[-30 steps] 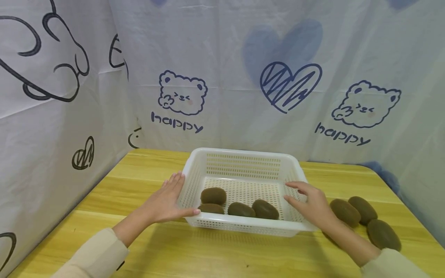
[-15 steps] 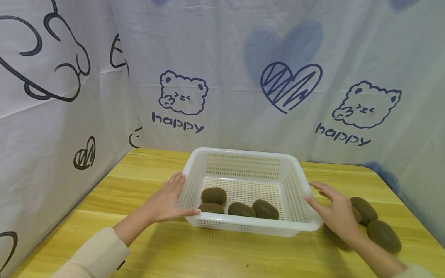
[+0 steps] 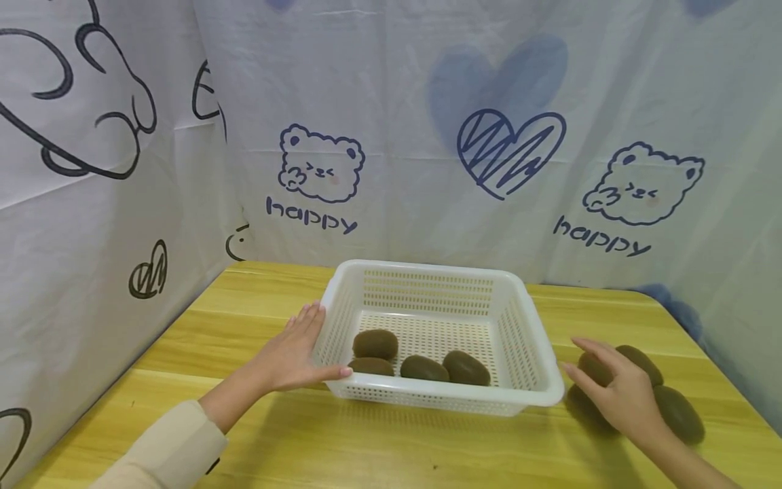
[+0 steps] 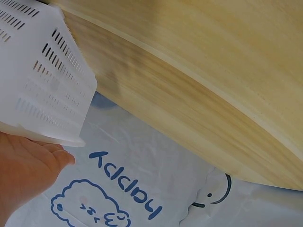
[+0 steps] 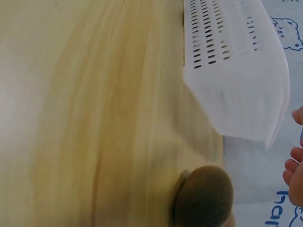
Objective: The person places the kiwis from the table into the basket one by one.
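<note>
A white perforated plastic basket (image 3: pixel 440 392) stands on the table with several brown kiwis (image 3: pixel 375 345) lying along its front and left side. My left hand (image 3: pixel 293 356) rests on its front left corner, fingers straight along the left rim and thumb on the front rim. In the left wrist view, the fingertips lie against the rim of the basket (image 4: pixel 52 94). To the right of the basket, my right hand (image 3: pixel 626 394) hovers over a group of loose kiwis (image 3: pixel 679 415), thumb and fingers spread and holding nothing. The right wrist view has one kiwi (image 5: pixel 206 196) below the hand.
The yellow wood-grain table (image 3: pixel 391 448) reaches back to a white printed curtain (image 3: pixel 415 204). Another stretch of curtain (image 3: pixel 91 224) hangs along the left side. The loose kiwis sit near the table's right edge.
My right hand has drawn back from over the basket's right side, moving right to above the loose kiwis. The left hand, the basket and the kiwis in it stay put.
</note>
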The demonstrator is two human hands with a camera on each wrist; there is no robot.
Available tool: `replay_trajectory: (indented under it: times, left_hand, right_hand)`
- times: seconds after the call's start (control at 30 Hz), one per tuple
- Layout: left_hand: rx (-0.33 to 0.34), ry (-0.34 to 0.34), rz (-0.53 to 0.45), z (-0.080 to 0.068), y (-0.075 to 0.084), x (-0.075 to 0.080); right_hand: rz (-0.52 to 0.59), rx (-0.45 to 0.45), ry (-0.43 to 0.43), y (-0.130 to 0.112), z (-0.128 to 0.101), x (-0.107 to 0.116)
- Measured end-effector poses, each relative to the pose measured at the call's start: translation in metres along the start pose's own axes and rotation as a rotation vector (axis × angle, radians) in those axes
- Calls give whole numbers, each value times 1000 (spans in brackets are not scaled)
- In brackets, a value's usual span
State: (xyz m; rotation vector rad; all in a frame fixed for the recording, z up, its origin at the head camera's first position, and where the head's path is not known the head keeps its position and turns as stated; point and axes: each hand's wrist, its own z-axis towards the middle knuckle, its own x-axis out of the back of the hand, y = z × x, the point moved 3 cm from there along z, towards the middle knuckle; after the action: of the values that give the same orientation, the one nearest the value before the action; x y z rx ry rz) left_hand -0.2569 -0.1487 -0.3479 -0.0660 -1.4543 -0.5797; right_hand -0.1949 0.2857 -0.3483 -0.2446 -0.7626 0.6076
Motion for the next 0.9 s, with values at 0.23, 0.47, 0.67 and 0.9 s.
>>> replay_trajectory:
  times: [0.23, 0.47, 0.67, 0.9]
  left_hand:
    - [-7, -1, 2, 0, 0, 0]
    - [-7, -2, 3, -1, 0, 0]
    - [-6, -4, 0, -1, 0, -1]
    - [-2, 0, 0, -1, 0, -1]
  right_hand:
    - [-50, -71, -50, 17, -17, 7]
    - [-121, -199, -226, 31, -30, 9]
    - [-151, -216, -243, 41, -40, 10]
    - [-159, -266, -281, 50, -46, 9]
